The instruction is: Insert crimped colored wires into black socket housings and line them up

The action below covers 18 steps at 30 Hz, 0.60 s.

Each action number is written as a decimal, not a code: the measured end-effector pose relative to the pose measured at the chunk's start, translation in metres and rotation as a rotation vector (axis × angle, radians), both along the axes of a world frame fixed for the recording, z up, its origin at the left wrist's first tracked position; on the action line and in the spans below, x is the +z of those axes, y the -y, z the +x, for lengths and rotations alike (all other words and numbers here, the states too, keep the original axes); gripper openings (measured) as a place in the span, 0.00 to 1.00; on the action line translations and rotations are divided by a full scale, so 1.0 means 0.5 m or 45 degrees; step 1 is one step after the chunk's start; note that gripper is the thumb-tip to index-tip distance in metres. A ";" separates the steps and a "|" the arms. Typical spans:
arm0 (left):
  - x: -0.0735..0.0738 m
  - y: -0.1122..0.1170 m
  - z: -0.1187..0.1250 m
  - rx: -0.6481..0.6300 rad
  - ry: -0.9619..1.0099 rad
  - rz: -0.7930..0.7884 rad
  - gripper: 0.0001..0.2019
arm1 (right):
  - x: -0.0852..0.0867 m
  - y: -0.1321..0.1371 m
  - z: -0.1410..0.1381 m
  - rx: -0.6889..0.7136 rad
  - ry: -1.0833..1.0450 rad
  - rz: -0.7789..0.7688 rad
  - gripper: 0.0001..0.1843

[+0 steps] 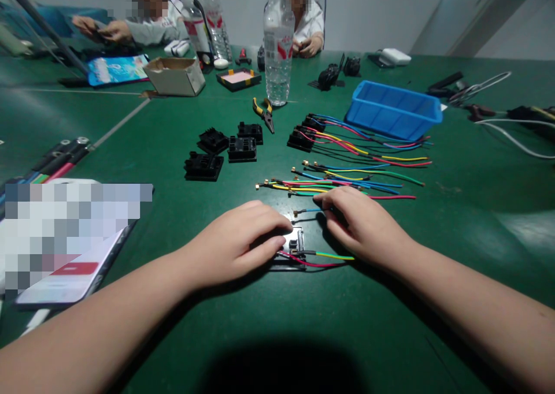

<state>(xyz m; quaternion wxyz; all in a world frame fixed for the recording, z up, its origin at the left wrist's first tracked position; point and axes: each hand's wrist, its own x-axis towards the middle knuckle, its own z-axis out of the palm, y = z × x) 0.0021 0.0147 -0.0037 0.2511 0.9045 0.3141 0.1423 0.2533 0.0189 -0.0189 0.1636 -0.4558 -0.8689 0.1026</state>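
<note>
My left hand (240,238) is closed on a black plastic connector housing (296,238) lying on the table, its fingers covering the left part. From that housing a green-yellow wire (332,256) and a red wire (325,264) run to the right. Just beyond it, my right hand (362,220) pinches a short blue wire (313,211), whose gold terminal points left toward my left fingertips. Farther back lie several loose coloured wires (359,173) with gold terminals. Several black housings (243,149) sit behind my left hand, and wired housings (301,138) stand beyond the loose wires.
Yellow-handled pliers (265,114) lie near a plastic water bottle (277,64). A blue bin (394,110) stands at the back right, a cardboard box (176,77) at the back left. A phone (82,278) is by my left forearm. Two people sit across the green table (477,209).
</note>
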 end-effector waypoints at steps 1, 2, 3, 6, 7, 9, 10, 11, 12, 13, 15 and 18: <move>0.000 0.000 0.000 0.001 0.002 0.002 0.11 | 0.000 0.000 0.000 0.003 0.003 -0.008 0.05; 0.000 0.000 0.000 -0.003 0.005 0.001 0.11 | 0.000 0.000 0.000 0.003 0.004 -0.010 0.04; 0.000 0.000 0.001 -0.002 0.004 0.001 0.11 | 0.000 -0.001 0.000 0.001 0.005 -0.011 0.04; 0.001 0.000 0.001 0.001 0.000 -0.001 0.11 | 0.001 -0.001 -0.001 -0.003 0.015 -0.006 0.04; 0.001 0.000 0.002 0.001 -0.002 -0.001 0.11 | 0.001 -0.002 -0.001 -0.003 0.021 -0.008 0.03; 0.001 0.000 0.001 -0.004 -0.004 0.002 0.11 | 0.000 -0.001 -0.001 -0.001 0.028 -0.009 0.03; 0.001 0.000 0.000 -0.004 -0.004 0.005 0.11 | -0.002 -0.001 -0.001 -0.003 0.025 -0.006 0.03; 0.001 0.000 0.000 -0.004 -0.004 0.006 0.11 | -0.003 0.000 0.000 -0.008 0.017 0.000 0.03; 0.001 0.000 -0.001 -0.004 -0.001 0.008 0.11 | -0.005 0.001 0.000 -0.018 0.005 0.005 0.03; 0.001 -0.001 -0.001 -0.002 0.000 0.010 0.11 | -0.007 0.002 0.000 -0.031 -0.010 0.007 0.04; 0.000 -0.001 -0.001 0.002 0.000 0.009 0.11 | -0.010 0.003 0.001 -0.048 -0.038 -0.008 0.07; 0.000 0.000 0.000 0.003 -0.002 0.005 0.11 | -0.010 0.005 0.002 -0.038 -0.042 -0.060 0.09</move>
